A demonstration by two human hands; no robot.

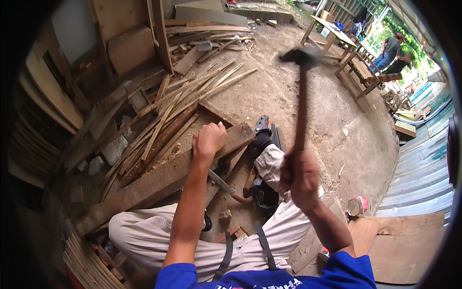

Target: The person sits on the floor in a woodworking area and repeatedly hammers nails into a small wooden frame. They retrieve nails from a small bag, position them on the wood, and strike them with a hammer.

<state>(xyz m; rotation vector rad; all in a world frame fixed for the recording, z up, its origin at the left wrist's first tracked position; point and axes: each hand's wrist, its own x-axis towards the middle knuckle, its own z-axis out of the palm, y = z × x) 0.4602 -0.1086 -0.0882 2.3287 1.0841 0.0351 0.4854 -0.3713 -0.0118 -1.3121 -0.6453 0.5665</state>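
A hammer (301, 108) with a long wooden handle and a dark head is raised upright, a little blurred. My right hand (302, 178) is closed around the lower end of its handle. My left hand (210, 138) forms a closed fist on top of a thick wooden beam (144, 185), close to the beam's far end. Whatever those fingers may hold is hidden. The beam runs slantwise in front of my seated legs. Beside it, below my left hand, lies a tool with a metal shaft and a brownish handle (239, 197).
Thin wooden strips (166, 118) and scrap boards (211, 36) pile up at the far left. A wooden table (334, 31) stands far right, with two people (392, 50) beyond it. Corrugated metal sheets (418, 168), a red-and-white tub (357, 206) and flat boards (409, 241) lie to my right.
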